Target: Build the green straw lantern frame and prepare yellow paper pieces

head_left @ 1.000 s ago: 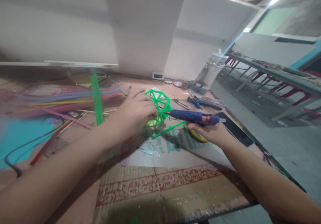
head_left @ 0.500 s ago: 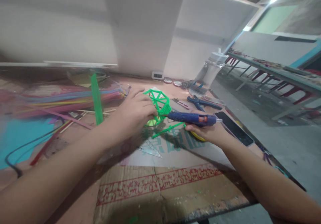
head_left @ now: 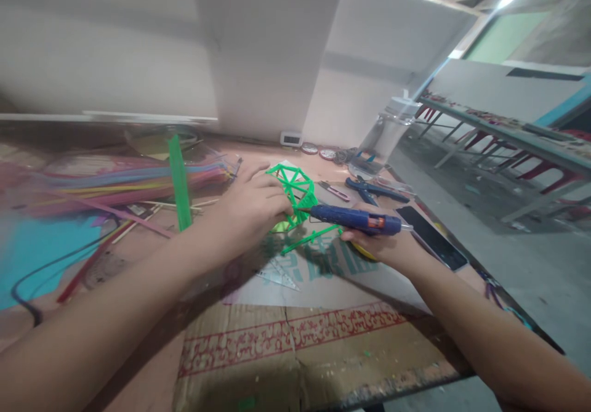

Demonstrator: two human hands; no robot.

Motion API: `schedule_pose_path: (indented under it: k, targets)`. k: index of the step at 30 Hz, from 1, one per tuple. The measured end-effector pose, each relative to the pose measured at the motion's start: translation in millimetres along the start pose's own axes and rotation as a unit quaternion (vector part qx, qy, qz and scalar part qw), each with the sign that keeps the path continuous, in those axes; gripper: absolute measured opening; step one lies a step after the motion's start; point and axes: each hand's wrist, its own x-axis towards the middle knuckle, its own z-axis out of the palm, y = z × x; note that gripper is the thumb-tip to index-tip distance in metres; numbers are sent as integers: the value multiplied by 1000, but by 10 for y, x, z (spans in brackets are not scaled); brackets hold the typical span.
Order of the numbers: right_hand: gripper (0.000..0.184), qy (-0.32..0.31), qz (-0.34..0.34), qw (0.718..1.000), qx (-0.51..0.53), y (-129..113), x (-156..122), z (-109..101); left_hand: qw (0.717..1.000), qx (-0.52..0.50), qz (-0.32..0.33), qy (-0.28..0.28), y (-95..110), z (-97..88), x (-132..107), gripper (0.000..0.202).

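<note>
My left hand is closed on the near-left side of a green spoked frame made of thin strips; its fingertips are partly hidden. My right hand grips a blue glue gun by its handle, with a clear glue stick poking out at the back. The gun's nozzle points left and meets the frame's lower edge beside my left fingertips. Below the gun, a green stick piece with short cross bits lies over the printed white sheet. A clear set square rests on that sheet.
Blue pliers, a utility knife and a phone lie to the right. Behind them stands a clear bottle. Bundled coloured sticks, a green strip and blue paper are at the left.
The glue gun has tilted slightly, its back end a little lower and further right. The green frame has shifted slightly to the right. Both hands keep their grips.
</note>
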Motion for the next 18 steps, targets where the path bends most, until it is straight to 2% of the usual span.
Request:
schedule_pose_path:
  k: [18]
  targets:
    - [41, 1, -6, 1000, -23, -1, 8, 11, 1000, 9, -2, -13, -13, -2, -10, 31]
